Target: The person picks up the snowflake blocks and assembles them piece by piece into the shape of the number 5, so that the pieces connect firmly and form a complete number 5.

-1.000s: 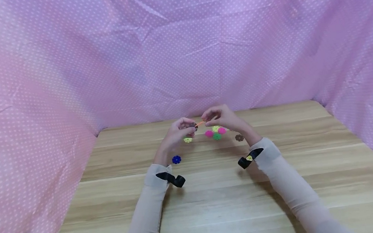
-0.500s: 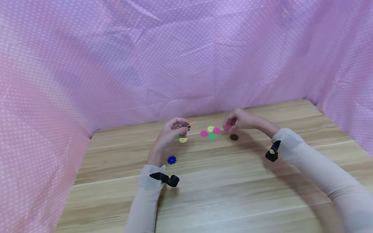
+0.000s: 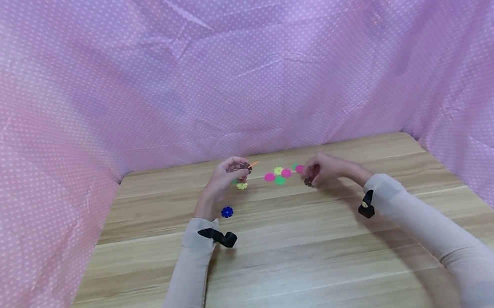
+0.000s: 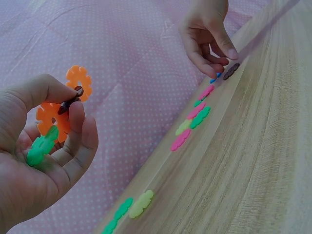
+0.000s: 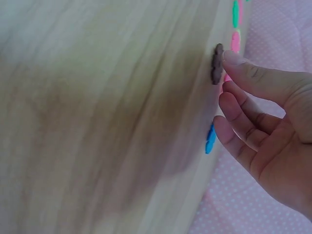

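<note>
My left hand [image 4: 53,126] pinches a small chain of interlocking flower-shaped plastic discs. In the left wrist view it shows orange discs [image 4: 78,80], a brown disc [image 4: 69,105] seen edge-on between them, and a green disc [image 4: 43,146] near the palm. My right hand [image 3: 322,167] is low over the table's right side. Its thumb tip is right at a brown disc [image 5: 217,64] lying flat, while the other fingers are loosely bent and apart from the thumb. Beside those fingertips lies a blue disc [image 5: 210,139].
Between the hands lie pink discs [image 3: 269,177], a yellow disc [image 3: 278,171] and green discs [image 3: 280,181]. Under the left hand is a pale yellow disc [image 3: 242,186], with a dark blue disc [image 3: 227,211] nearer. Pink dotted cloth [image 3: 238,74] hangs behind the wooden table [image 3: 276,261].
My right hand has left the held chain, moved right and set a pink disc down near the others, then come to the brown disc. My left hand keeps its grip, nearly still.
</note>
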The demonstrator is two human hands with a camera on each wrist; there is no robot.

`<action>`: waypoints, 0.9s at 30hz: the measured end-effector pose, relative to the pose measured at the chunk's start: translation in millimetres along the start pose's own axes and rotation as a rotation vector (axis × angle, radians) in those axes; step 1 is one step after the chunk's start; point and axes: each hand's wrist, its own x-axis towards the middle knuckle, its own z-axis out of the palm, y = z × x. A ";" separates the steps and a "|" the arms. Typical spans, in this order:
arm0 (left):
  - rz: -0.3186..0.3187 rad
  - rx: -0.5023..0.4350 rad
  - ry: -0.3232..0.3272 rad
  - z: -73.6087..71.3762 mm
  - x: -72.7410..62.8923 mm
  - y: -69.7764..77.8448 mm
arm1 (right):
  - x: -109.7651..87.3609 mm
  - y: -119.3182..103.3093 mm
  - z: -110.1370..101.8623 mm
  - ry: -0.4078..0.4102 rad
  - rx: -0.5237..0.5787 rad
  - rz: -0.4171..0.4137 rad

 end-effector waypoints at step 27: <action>-0.029 0.021 0.000 5.2 -5.7 -1.9 | 1.5 4.6 14.8 0.072 0.088 0.038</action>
